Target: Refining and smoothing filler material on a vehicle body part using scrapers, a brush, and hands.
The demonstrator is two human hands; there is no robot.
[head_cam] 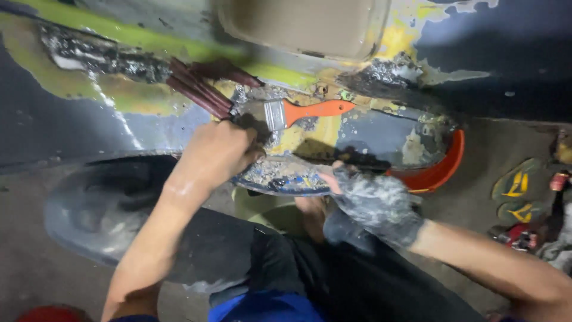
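Already your left hand (pixel 217 152) is closed in a fist, knuckles toward the camera; it seems to hold something at the bristle end of the paintbrush (pixel 298 111), but the fingers hide what, so you cannot be sure from this view. The paintbrush, with its orange handle and metal ferrule, lies against the patched body panel (pixel 369 128), handle pointing away from your left hand. Your right hand (pixel 375 200), wrapped in a grey, filler-smeared cloth or glove, is closed below the paintbrush on the rim of a shallow mixing plate (pixel 280 179) crusted with grey paste.

Your risks, judged from this:
- The plate is held by one edge only. If the smeared wrap slips, it may tip and drop paste onto your dark trousers (pixel 310 268) beneath it.
- Left of the paintbrush, a bundle of dark red rods (pixel 199 89) leans on the panel just above your left fist. A knock from your knuckles could send them sliding.
- The brush appears to rest loosely on wet filler; it may slide down off the panel.
- Right of the paintbrush and lower, the orange bucket (pixel 441 170) sits tucked under the panel edge, where an elbow could catch it.
- The sandals (pixel 515 194) beyond the bucket could trip you.
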